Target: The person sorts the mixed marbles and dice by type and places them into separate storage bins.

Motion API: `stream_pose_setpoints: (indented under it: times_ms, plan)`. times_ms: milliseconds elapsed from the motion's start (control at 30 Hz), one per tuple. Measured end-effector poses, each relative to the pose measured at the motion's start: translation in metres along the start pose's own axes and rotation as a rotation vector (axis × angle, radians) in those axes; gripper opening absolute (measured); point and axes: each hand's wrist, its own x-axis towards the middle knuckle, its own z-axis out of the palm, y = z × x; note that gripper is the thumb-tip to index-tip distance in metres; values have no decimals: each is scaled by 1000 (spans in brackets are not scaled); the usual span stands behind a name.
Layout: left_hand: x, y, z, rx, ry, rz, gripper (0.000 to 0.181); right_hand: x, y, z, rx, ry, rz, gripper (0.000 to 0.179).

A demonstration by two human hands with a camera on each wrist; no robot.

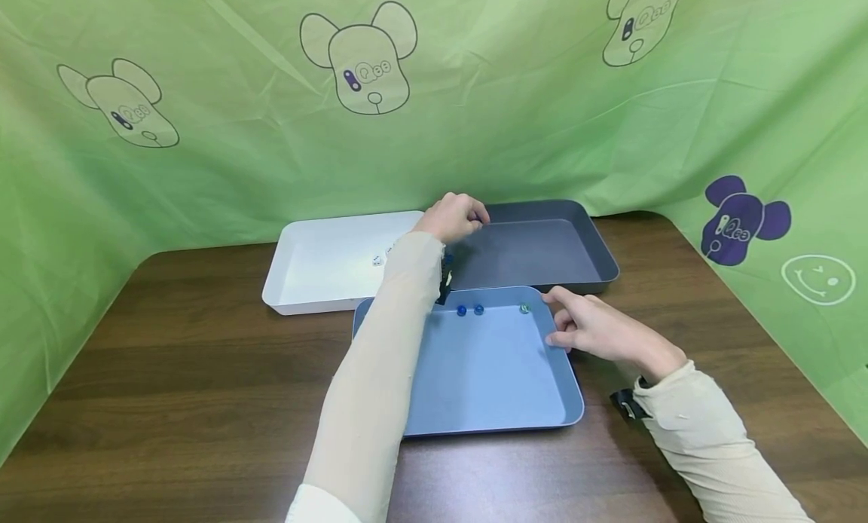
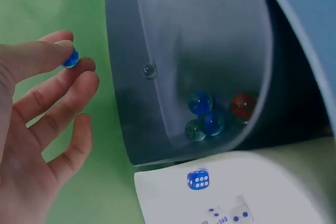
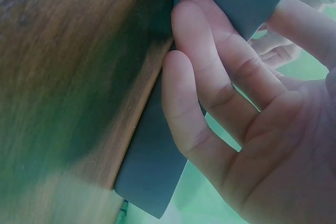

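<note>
Over the back left of the dark grey tray [image 1: 536,248], my left hand [image 1: 450,216] pinches a blue marble [image 2: 70,60] between thumb and forefinger, the other fingers spread loosely. Inside that tray lie a small clear marble [image 2: 149,71], a blue marble [image 2: 200,103] touching other marbles, and a reddish-orange marble [image 2: 243,106]. My right hand [image 1: 600,325] grips the right wall of the light blue tray [image 1: 498,380], several fingertips against its outer side. Along the far side of the blue tray sit two blue marbles [image 1: 470,310] and a greenish marble [image 1: 524,308].
A white tray [image 1: 319,259] stands at the back left, partly behind my left forearm, with several dice [image 2: 198,179] in it. The trays rest on a brown wooden table [image 1: 203,402]. A green printed curtain [image 1: 237,131] hangs right behind them.
</note>
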Motion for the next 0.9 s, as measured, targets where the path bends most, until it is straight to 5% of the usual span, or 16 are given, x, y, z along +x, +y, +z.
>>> stream_pose_setpoints:
  times_ms: [433, 900]
  plan:
    - [-4, -5, -9, 136, -16, -71, 32, 1, -2, 0, 0, -3, 2, 51]
    - [-4, -8, -8, 116, 8, -60, 29, -1, -1, -1, -8, -2, 7, 51]
